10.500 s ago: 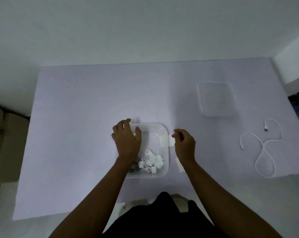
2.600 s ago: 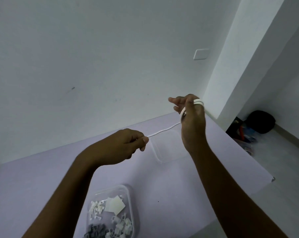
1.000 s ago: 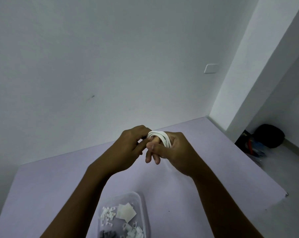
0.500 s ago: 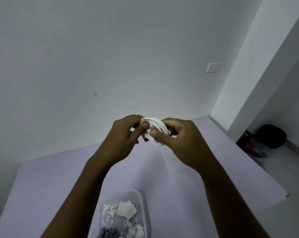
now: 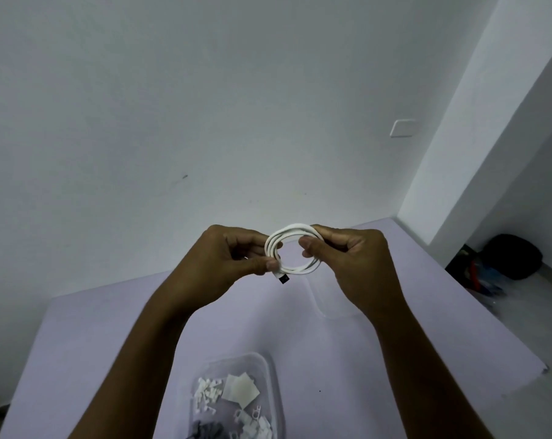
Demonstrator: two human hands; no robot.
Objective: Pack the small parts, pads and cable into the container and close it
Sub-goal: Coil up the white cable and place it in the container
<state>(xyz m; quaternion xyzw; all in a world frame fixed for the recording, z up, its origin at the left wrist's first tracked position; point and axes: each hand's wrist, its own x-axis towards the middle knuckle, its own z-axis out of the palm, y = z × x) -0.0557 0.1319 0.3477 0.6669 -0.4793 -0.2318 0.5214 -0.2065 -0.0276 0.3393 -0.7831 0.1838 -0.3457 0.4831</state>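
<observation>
The white cable (image 5: pixel 292 268) is wound into a small round coil, held up in the air above the table. My left hand (image 5: pixel 227 264) pinches its left side near the dark plug end, and my right hand (image 5: pixel 347 258) pinches its right side. Below, near the bottom edge, stands the clear open container (image 5: pixel 268 372) with small white parts (image 5: pixel 206 396), square pads (image 5: pixel 240 389) and some dark pieces inside. The clear lid (image 5: pixel 325 307) lies on the table beyond it, partly hidden behind my right forearm.
The pale purple table (image 5: pixel 94 327) ends at a corner on the right (image 5: pixel 544 369). A white wall rises behind it. On the floor to the right lie a black bag (image 5: pixel 512 256) and coloured items.
The cable, earlier stretched between my hands and wrapped round my right fingers, is now off the fingers as a free coil held by both hands. The view has tilted slightly.
</observation>
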